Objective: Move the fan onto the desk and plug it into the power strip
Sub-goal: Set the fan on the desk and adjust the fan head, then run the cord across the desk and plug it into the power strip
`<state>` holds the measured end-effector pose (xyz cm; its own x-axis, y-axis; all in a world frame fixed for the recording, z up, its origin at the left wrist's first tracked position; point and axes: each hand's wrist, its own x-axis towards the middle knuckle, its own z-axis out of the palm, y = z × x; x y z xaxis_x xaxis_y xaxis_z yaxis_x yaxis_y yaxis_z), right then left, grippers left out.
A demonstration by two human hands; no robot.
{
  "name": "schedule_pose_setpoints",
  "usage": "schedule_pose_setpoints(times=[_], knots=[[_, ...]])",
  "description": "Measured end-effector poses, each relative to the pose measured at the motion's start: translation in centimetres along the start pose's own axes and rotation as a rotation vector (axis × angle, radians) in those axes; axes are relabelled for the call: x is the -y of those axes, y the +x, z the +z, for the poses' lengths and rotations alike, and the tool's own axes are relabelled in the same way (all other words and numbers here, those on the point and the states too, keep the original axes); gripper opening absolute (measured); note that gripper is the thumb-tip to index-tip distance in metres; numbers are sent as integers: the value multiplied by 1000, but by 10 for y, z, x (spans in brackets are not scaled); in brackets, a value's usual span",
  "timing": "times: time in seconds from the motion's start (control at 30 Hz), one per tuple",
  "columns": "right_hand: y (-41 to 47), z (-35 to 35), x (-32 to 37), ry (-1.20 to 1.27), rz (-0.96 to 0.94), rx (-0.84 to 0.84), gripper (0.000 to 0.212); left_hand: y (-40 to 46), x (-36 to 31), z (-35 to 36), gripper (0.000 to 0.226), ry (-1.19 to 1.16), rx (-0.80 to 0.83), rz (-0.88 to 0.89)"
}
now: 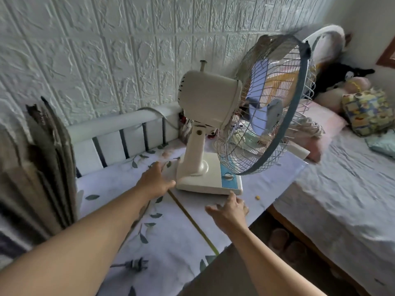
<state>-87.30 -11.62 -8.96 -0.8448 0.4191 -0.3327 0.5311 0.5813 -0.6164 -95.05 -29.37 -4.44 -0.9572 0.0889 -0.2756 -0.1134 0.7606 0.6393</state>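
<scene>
A cream table fan (210,107) with a blue-rimmed wire cage stands upright on the desk (119,189), which is covered by a leaf-patterned cloth. Its base (205,182) has a blue panel with a dial. My left hand (155,180) hovers with fingers spread by the left edge of the base, the thumb close to it. My right hand (228,210) is open just in front of the base, fingertips near its front edge. The fan's dark plug (134,263) lies loose on the cloth near me. No power strip is clearly visible.
A stack of flat cardboard (47,150) leans at the left. A white rail (119,122) runs along the textured wall. To the right is a bed (342,189) with plush toys and pillows. Slippers (286,242) lie on the floor between desk and bed.
</scene>
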Motion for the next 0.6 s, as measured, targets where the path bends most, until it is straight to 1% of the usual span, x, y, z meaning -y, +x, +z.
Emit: schedule_pose_setpoints(times=[0.1,0.27,0.4,0.53,0.6], knots=[[-18,4,4,3,-40,39,75,-28,21,-3,62,16,-18,-110],[-39,13,8,-49,-114,129,71,-73,63,1,65,62,-30,-286],[-50,27,9,-100,-162,195,64,-97,96,17,57,137,-38,-367],[-54,47,8,-115,-197,240,66,-110,124,35,46,347,45,-386],[-55,54,7,-110,-213,246,66,-112,131,44,41,482,20,-376]])
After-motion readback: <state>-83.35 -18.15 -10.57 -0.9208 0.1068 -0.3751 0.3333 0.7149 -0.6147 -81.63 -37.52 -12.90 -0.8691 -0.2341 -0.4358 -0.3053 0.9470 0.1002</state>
